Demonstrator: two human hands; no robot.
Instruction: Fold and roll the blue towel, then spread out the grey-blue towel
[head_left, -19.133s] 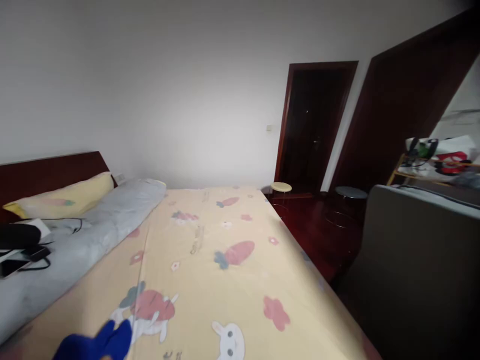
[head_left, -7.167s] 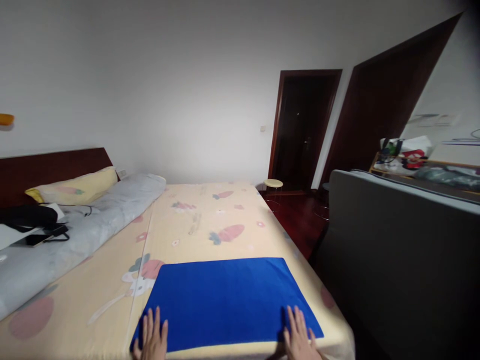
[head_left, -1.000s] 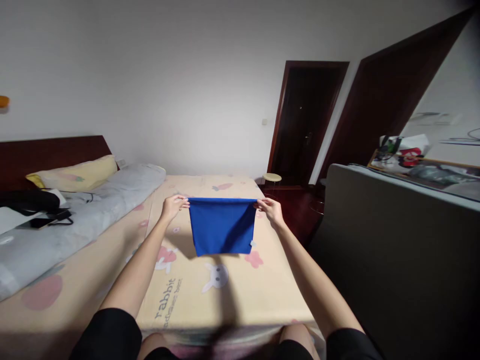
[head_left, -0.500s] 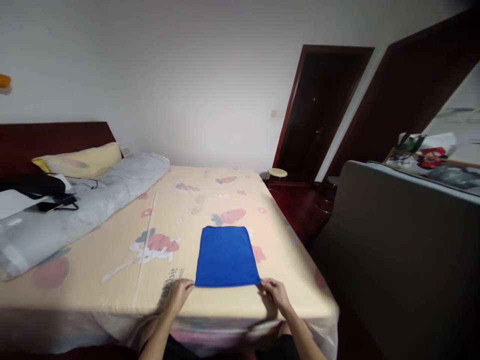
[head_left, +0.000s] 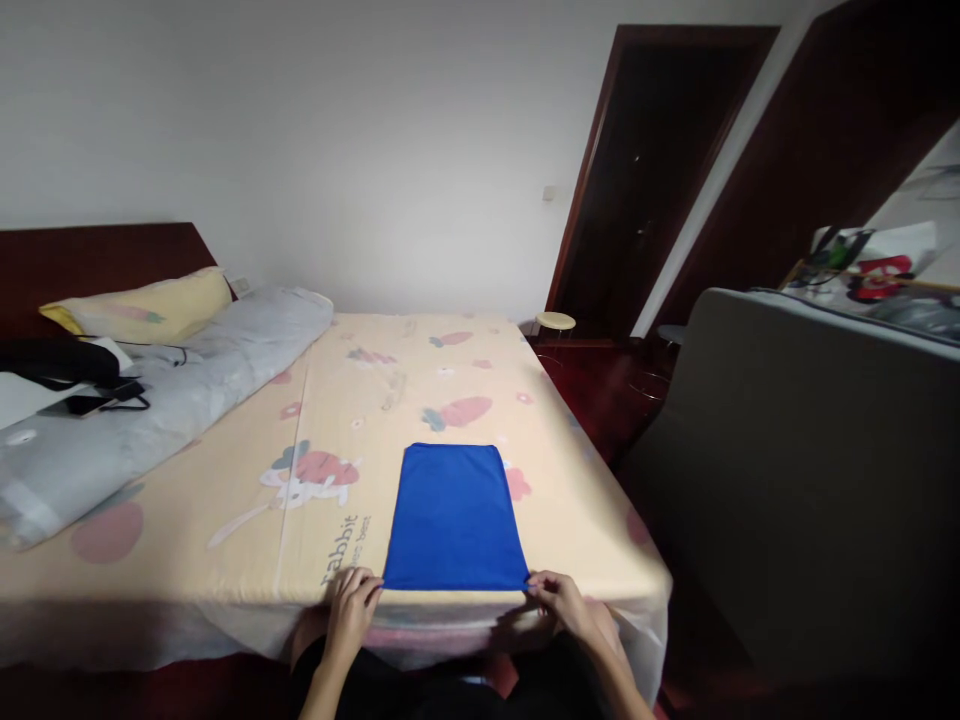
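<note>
A folded blue cloth (head_left: 454, 517) lies flat on the yellow cartoon-print bed sheet (head_left: 375, 420), near the bed's front edge. My left hand (head_left: 349, 604) pinches the cloth's near left corner. My right hand (head_left: 564, 603) pinches the near right corner. Both hands rest at the edge of the mattress, with my forearms coming up from below the frame.
A rolled grey quilt (head_left: 142, 400) and a yellow pillow (head_left: 142, 306) lie at the left by the dark headboard, with black items and a cable. A grey upright panel (head_left: 810, 470) stands right of the bed. A small round stool (head_left: 556, 321) stands by the dark doorway (head_left: 645, 190).
One second ago I held the cloth up in the air by its top corners. It now lies flat on the bed, drawn slightly toward the front edge, my hands still on its near corners.
</note>
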